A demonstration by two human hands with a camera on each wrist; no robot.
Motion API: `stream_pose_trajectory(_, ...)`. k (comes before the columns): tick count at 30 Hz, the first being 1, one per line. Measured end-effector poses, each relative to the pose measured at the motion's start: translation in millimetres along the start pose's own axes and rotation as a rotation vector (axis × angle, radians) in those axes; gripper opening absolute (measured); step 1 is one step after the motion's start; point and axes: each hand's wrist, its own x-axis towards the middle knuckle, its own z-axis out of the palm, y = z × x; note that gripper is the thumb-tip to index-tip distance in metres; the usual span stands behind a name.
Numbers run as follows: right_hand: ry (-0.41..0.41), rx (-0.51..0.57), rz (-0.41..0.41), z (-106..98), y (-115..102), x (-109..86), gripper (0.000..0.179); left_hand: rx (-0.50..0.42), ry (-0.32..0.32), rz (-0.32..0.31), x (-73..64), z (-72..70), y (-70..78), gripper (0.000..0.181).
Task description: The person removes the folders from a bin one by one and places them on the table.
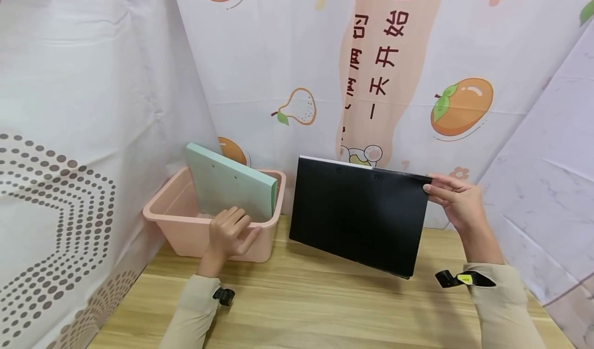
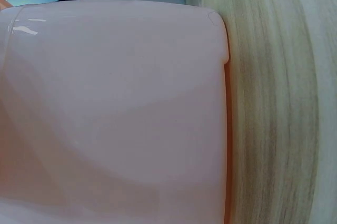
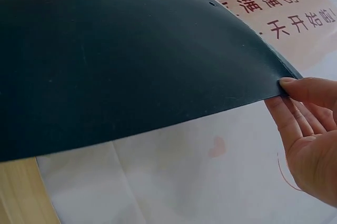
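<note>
A black file folder (image 1: 357,215) hangs tilted above the table, its lower right corner lowest. My right hand (image 1: 457,199) pinches its upper right corner, thumb on the near face; in the right wrist view that hand (image 3: 310,124) grips the same corner. To the left stands a pink plastic bin (image 1: 185,230), with a mint green file folder (image 1: 232,184) leaning upright inside. My left hand (image 1: 228,230) grips the bin's front rim, fingers bent over it. The bin's wall (image 2: 116,92) fills most of the left wrist view, where the left hand is mostly out of sight.
The wood-grain table (image 1: 287,308) lies beneath everything. A white curtain (image 1: 278,45) with fruit prints and writing hangs right behind the bin and folder. More pale cloth (image 1: 55,106) borders the left side, and another sheet (image 1: 552,184) borders the right.
</note>
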Motion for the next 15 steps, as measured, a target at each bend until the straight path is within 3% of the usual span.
stream_pose_trajectory(15,0.068,-0.232,0.020,2.0,6.0,-2.5,0.027,0.009,-0.015,-0.013,0.3,-0.4,0.9,0.046)
